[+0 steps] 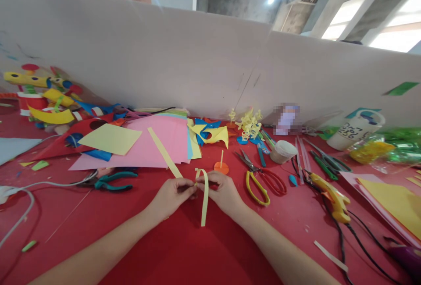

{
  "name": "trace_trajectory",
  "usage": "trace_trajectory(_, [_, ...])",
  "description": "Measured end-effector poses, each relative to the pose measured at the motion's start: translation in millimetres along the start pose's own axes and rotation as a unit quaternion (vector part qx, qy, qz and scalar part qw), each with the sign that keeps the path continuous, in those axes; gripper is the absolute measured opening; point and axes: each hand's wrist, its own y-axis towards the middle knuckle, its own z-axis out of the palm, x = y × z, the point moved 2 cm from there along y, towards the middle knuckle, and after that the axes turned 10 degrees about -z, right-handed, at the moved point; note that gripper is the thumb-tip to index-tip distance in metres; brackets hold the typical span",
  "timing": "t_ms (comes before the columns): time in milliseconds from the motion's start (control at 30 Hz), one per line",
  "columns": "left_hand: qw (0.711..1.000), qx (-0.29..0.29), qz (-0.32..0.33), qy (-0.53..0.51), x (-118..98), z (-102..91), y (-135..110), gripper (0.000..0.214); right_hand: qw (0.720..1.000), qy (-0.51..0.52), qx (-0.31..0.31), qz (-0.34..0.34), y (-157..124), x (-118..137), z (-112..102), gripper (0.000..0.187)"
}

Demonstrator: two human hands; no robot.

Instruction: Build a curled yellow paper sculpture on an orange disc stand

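My left hand (173, 195) and my right hand (223, 193) meet over the red table (184, 250), both pinched on a pale yellow paper strip (205, 197). The strip loops up between my fingertips and its long end hangs down toward me. Another pale yellow strip (164, 152) lies diagonally just behind my left hand, across the pink paper (158, 144). A small orange disc with a stick (221, 166) stands right behind my hands.
Green-handled pliers (113, 182) lie to the left, yellow-and-red scissors (261, 182) and a yellow glue gun (332, 195) with black cord to the right. Coloured paper sheets, curled yellow paper pieces (249, 125), a tape roll (283, 151) and a white partition wall (197, 65) stand behind.
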Motion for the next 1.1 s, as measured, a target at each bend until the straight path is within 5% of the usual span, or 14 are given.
trace_trajectory(433, [0.991, -0.055, 0.052, 0.110, -9.6, 1.1, -8.2, 0.018, 1.000, -0.022, -0.017, -0.015, -2.6, 4.5, -0.4, 0.004])
trace_trajectory(800, [0.978, -0.069, 0.072, 0.182, -9.9, -1.7, -8.8, 0.019, 0.996, -0.057, 0.041, -0.049, 0.9, 7.0, -4.3, 0.015])
trace_trajectory(933, [0.972, -0.074, 0.064, 0.214, -15.5, -3.5, -8.9, 0.020, 0.996, -0.064, 0.050, -0.030, 2.5, 7.7, -4.3, 0.008])
trace_trajectory(1100, [0.988, -0.004, 0.004, 0.156, -22.5, -5.8, -6.6, 0.020, 0.996, 0.042, 0.063, 0.055, 2.8, 3.3, 0.0, 0.006])
